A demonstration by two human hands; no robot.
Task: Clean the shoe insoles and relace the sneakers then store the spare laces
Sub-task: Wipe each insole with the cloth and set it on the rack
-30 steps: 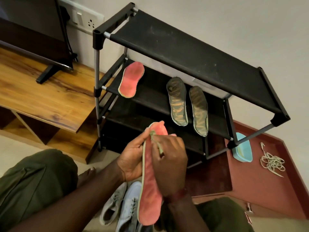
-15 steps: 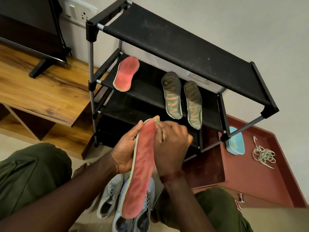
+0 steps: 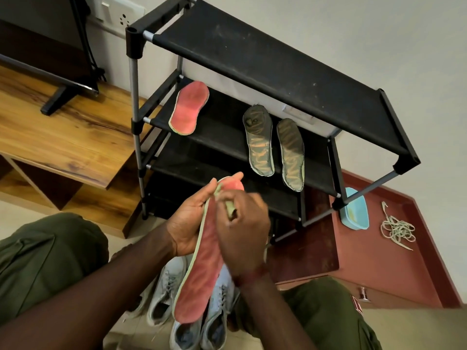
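In the head view, the person sits low on the floor in olive trousers [image 3: 43, 261], facing a black fabric-shelved shoe rack [image 3: 252, 54] that stands against a plain white wall [image 3: 353, 26]. The left hand [image 3: 192, 221] grips a red insole [image 3: 202, 274] near its toe end, fingers curled behind it and thumb along its pale green edge; the insole hangs heel-down over a pair of pale grey sneakers [image 3: 164, 294] that lie on the floor between the knees. The right hand [image 3: 242, 223] is curled round a small greenish thing [image 3: 230, 208] held against the upper part of that insole; what it is cannot be told. On the rack's middle shelf lie a second red insole [image 3: 189, 107] at the left and a pair of dark olive insoles [image 3: 259, 140] side by side at the right. Right of the rack, a reddish-brown floor section [image 3: 379, 261] holds a light blue tub [image 3: 353, 213] and, well apart from it, a loose tangle of pale laces [image 3: 398, 231]. To the left, a wooden TV unit [image 3: 63, 137] carries a dark television [image 3: 38, 46], with a white wall socket [image 3: 116, 13] above.
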